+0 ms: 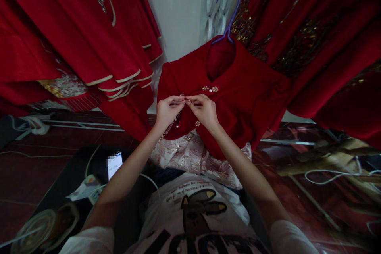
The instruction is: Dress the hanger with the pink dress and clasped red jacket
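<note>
Mid-frame, the left hand (168, 110) and right hand (206, 110) pinch narrowly at a clasp (187, 101) on the red top (235, 97); the step seems to be working that clasp, calling next for fine, level control.

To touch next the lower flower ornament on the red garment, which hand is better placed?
Probably the right hand: the lower flower ornament lies beside it, farther from the left hand.

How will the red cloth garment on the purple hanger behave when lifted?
The red cloth garment would likely flop, since its fabric falls in soft folds. Its neck end may sag less, as the purple hanger emerges there.
</note>
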The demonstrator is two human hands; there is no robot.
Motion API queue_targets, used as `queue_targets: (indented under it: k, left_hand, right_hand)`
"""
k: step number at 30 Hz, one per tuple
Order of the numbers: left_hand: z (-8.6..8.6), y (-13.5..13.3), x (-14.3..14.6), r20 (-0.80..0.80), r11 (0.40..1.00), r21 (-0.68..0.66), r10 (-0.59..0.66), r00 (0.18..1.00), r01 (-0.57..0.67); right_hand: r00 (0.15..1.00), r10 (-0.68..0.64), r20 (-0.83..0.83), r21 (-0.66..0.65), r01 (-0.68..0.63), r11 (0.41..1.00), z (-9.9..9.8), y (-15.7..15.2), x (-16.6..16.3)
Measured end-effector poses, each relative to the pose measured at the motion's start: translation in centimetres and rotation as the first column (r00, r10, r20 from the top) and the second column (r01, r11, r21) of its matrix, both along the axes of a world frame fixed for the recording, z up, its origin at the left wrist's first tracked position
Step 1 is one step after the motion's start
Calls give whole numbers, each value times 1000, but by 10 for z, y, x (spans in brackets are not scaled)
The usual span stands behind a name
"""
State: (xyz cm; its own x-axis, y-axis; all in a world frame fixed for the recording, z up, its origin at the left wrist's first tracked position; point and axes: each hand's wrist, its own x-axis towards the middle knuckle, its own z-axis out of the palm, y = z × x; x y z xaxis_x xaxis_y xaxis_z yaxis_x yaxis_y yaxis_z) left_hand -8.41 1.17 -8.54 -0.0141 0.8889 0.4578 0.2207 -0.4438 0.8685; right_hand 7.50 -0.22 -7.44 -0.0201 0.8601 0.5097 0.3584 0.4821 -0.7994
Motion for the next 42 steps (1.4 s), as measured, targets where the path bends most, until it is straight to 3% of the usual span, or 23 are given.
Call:
queue_targets:
  k: [7, 13, 19, 23, 26, 29, 32, 37, 39, 42]
  left_hand:
    - [1, 2, -4, -42, 1000, -3, -30, 999, 30]
    - [6, 11, -15, -117, 992, 0, -125, 985, 125]
    - [1, -3, -23, -53, 939, -128, -327, 944, 318]
    - [-18, -19, -42, -237, 934, -222, -331, 913, 281]
    - [-30, -30, -55, -308, 846, -410, -481, 821, 342]
    - [-34, -40, -56, -183, 752, -484, -587, 789, 448]
    - [-33, -46, -47, -158, 790, -443, -534, 831, 423]
    - [-26, -52, -34, -191, 901, -365, -318, 929, 233]
    - [-24, -53, -33, -207, 902, -370, -312, 927, 221]
    - [-26, -55, -33, -230, 889, -396, -338, 913, 229]
  right_hand:
    - [998, -49, 31, 41, 47, 998, 2, 2, 0]
    - [998, -57, 31, 55, 55, 997, 0, 4, -2]
    - [997, 69, -40, -80, -72, 994, -6, -9, 16]
    - [986, 117, 118, -221, -89, 971, -19, -31, 42]
    - [950, 110, 292, -319, -12, 948, -31, -41, 56]
    - [936, 152, 319, -395, -14, 919, -42, -40, 57]
    - [952, 168, 257, -392, -56, 918, -52, -37, 49]
    - [957, 55, 285, -261, 22, 965, -61, -38, 34]
    - [965, 43, 258, -241, 21, 970, -60, -41, 31]
    - [980, 120, 157, -234, -81, 969, -52, -47, 28]
